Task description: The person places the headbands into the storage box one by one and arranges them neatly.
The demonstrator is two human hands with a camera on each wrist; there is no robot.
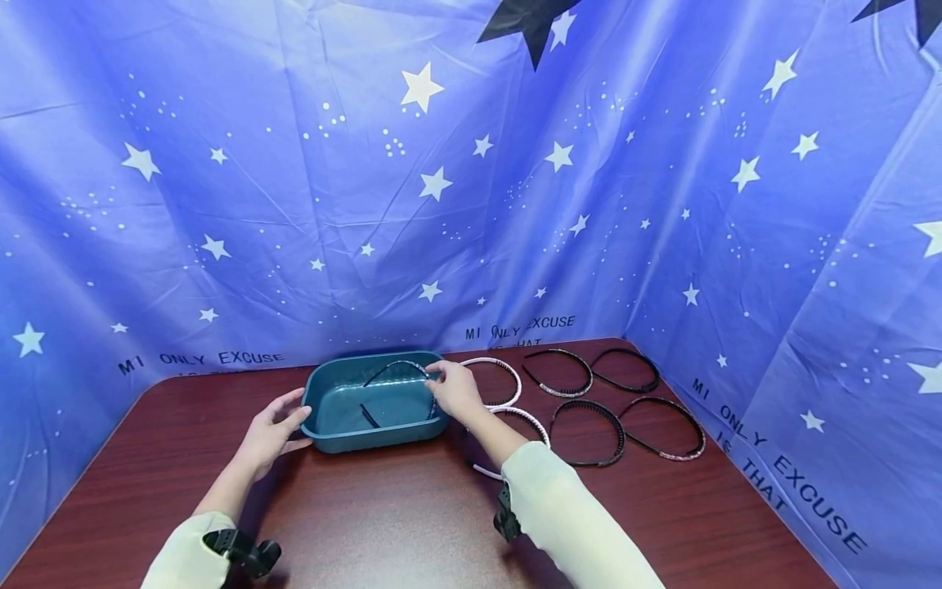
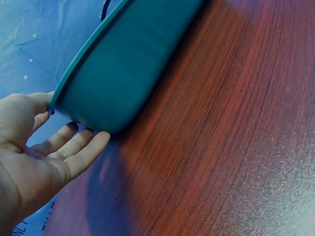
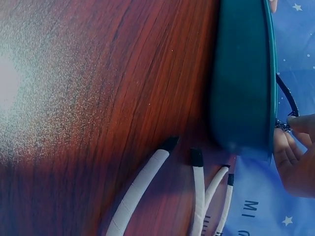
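A teal plastic basin stands on the table. My left hand is at its left end; in the left wrist view the thumb rests at the rim and the nearly straight fingers touch the outer wall low down. Over the basin's right end, my right hand pinches a dark, speckled headband between thumb and fingers. Part of that headband shows above the rim in the right wrist view, where the basin wall hides the rest. Its ends point left inside the basin.
Right of the basin lie two pale headbands, one toward the back and one nearer, partly behind my right forearm. Farther right are several black headbands, some with glittery trim. A starry blue cloth hangs behind the brown table.
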